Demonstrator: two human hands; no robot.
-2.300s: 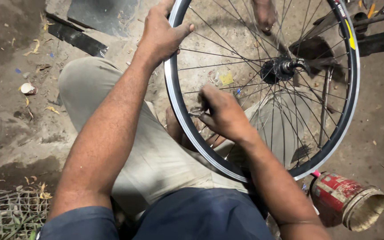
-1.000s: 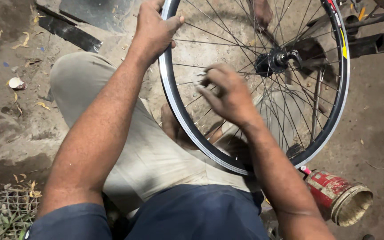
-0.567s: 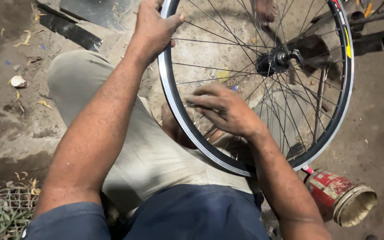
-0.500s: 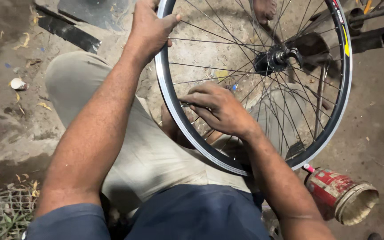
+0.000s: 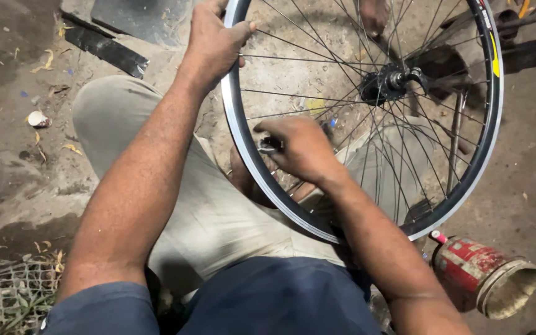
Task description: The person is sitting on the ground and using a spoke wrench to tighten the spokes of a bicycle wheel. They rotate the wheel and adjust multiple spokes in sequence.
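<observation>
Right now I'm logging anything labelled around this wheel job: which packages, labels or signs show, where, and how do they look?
Can: on its side on the ground, lower right below the wheel; red cylinder with a worn whitish label, pale open end.
Rim sticker: upper right of the wheel rim; narrow yellow strip on black.
No signs or screens show.

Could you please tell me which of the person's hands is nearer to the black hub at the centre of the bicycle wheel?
The right hand, among the spokes just left of and below the black hub. The left hand grips the silver rim farther left.
</observation>
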